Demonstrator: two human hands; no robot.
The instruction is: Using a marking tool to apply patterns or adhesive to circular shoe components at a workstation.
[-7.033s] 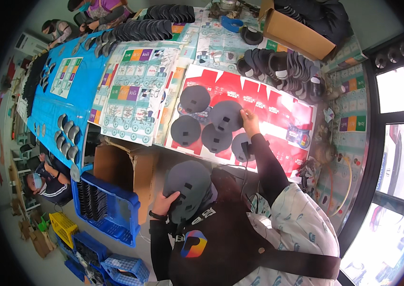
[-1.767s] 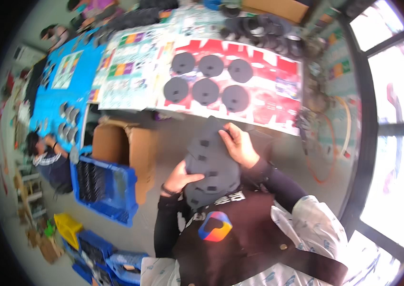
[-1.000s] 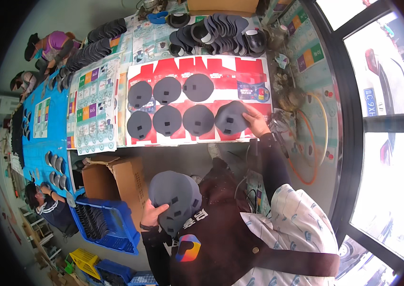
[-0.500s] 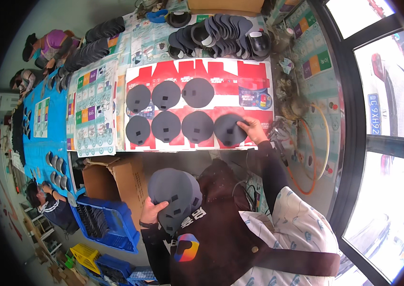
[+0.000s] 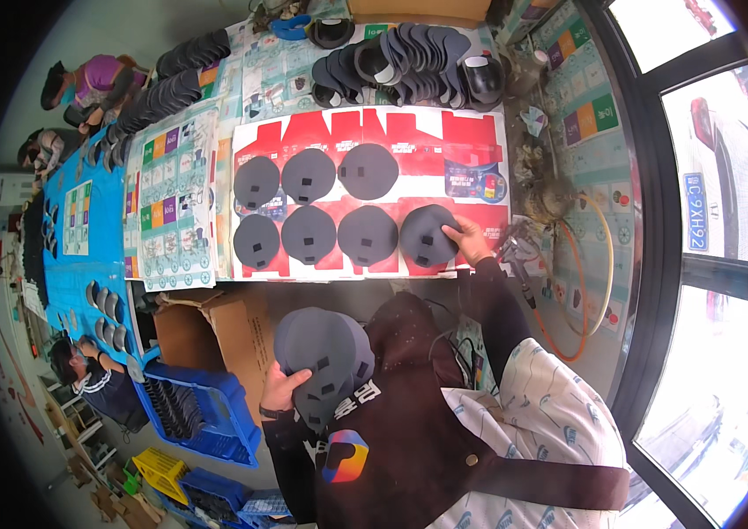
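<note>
My left hand (image 5: 284,391) grips a stack of dark grey round fabric pads (image 5: 325,353) with small black square patches, held before my apron below the table's near edge. The fingers under the stack are hidden. At the right end of the near row, my right hand (image 5: 472,242) has thumb and fingers closed on the edge of one such round pad (image 5: 427,231). That pad lies on or just over the red and white printed sheet (image 5: 294,132); which, I cannot tell. Beside it to the left lies another pad (image 5: 367,236), one of several set out in two rows.
Dark curved pieces (image 5: 418,66) are heaped at the table's back. Left of the sheet are printed papers (image 5: 171,189) and a blue-covered table (image 5: 83,264). A cardboard box (image 5: 237,335) and blue crate (image 5: 228,423) stand below. Orange hose (image 5: 568,291) hangs at right. Other people work at left.
The pad at my right hand has shifted very slightly right and away from me, with the hand still on its edge. My left hand keeps its hold on the stack.
</note>
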